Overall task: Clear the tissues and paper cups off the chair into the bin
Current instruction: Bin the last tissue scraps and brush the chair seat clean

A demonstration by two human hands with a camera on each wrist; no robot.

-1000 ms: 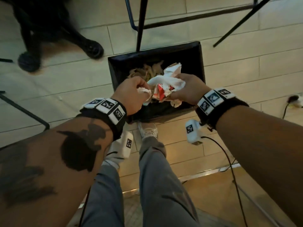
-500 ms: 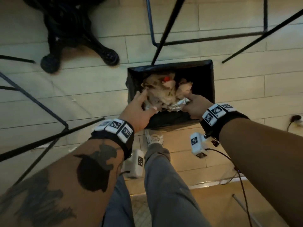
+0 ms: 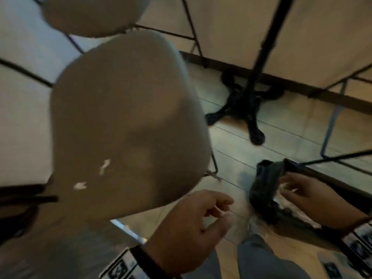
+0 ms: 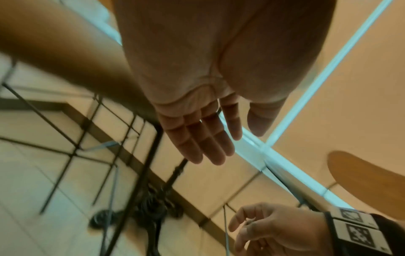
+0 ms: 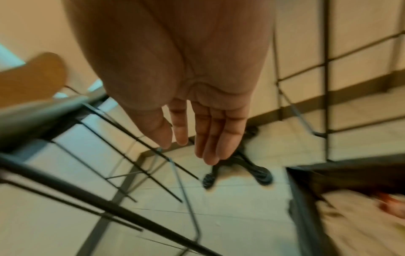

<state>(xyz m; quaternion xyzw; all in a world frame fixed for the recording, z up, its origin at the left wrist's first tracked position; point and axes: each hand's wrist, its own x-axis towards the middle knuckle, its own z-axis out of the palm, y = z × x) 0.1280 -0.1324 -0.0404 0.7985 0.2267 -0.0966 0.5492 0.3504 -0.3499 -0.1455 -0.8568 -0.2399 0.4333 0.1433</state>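
Observation:
The grey rounded chair seat [image 3: 124, 121] fills the left of the head view, with two small white tissue scraps [image 3: 104, 167] lying on it. My left hand [image 3: 227, 209] hovers empty beside the seat's near right edge, fingers relaxed; the left wrist view shows my left hand [image 4: 236, 143] with its palm bare. The black-lined bin [image 3: 261, 190] stands on the floor at the right with crumpled tissues [image 3: 291, 210] inside. My right hand [image 3: 285, 186] floats over the bin's mouth, empty, and the right wrist view shows my right hand [image 5: 186, 152] with straight fingers.
A black cast table base [image 3: 247, 109] stands on the tiled floor beyond the bin. A second grey seat [image 3: 90, 15] sits at the top left. Thin black chair legs [image 5: 131, 173] cross the floor. My grey trouser leg [image 3: 261, 258] is below the bin.
Both hands have let go of the tissue and cup bundle, which now lies in the bin. The view has swung left onto the chair, and my left hand has drawn back toward it.

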